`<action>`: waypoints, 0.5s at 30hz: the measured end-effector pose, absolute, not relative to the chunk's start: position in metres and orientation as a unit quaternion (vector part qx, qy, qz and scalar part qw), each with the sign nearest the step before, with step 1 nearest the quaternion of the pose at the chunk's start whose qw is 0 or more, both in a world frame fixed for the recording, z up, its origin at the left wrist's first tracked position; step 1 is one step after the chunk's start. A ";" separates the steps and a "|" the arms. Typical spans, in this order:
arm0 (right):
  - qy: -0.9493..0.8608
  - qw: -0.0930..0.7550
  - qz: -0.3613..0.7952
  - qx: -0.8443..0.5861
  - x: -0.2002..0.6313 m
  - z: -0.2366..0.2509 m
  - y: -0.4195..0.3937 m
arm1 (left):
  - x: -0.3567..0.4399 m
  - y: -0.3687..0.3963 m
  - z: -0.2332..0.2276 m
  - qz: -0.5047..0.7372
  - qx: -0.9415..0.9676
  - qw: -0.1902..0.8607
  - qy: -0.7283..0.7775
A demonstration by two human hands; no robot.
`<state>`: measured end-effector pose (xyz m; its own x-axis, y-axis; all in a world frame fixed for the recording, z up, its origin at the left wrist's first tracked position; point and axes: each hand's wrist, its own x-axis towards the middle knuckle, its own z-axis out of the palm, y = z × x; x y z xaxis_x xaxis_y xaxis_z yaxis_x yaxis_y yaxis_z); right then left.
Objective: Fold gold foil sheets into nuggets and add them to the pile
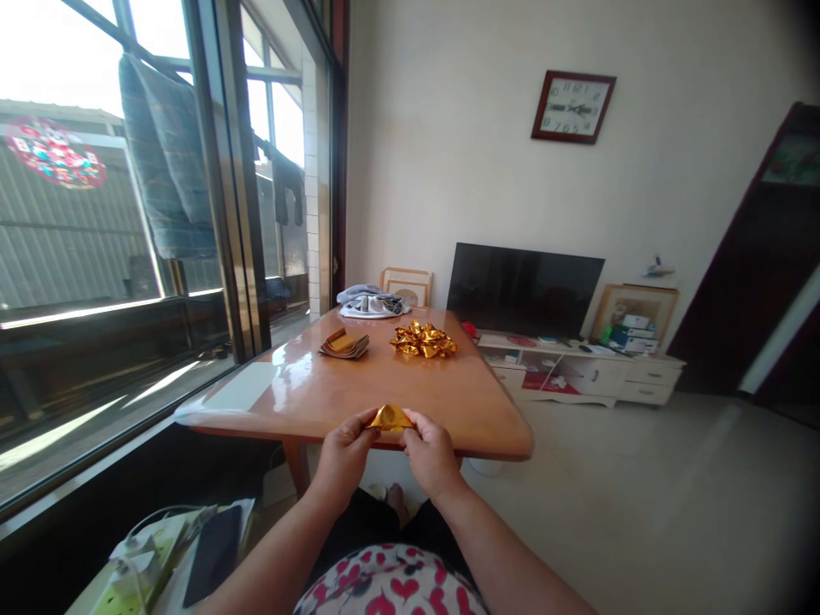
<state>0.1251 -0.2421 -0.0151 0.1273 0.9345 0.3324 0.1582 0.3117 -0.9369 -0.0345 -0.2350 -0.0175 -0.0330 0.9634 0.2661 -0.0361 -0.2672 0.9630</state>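
A small piece of gold foil paper (390,418) is stretched between my two hands at the near edge of the wooden table (359,384). My left hand (348,446) pinches its left end between thumb and fingers. At the right end, my right hand (430,447) grips it the same way. The foil bulges up in the middle and looks partly folded. Farther back lies a pile of crumpled gold foil pieces (424,340). To its left sits a stack of brownish papers (344,343) with a gold sheet on top.
Folded cloth (371,301) lies at the table's far end. Beyond stands a low white cabinet (608,376) with a television (525,290). At lower left, a power strip (137,572) and a phone (214,551) rest on a surface beside the window.
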 end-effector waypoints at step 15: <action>-0.600 0.565 0.305 -0.478 0.128 -0.015 -0.242 | -0.038 -0.228 -0.027 0.568 0.556 0.408 0.450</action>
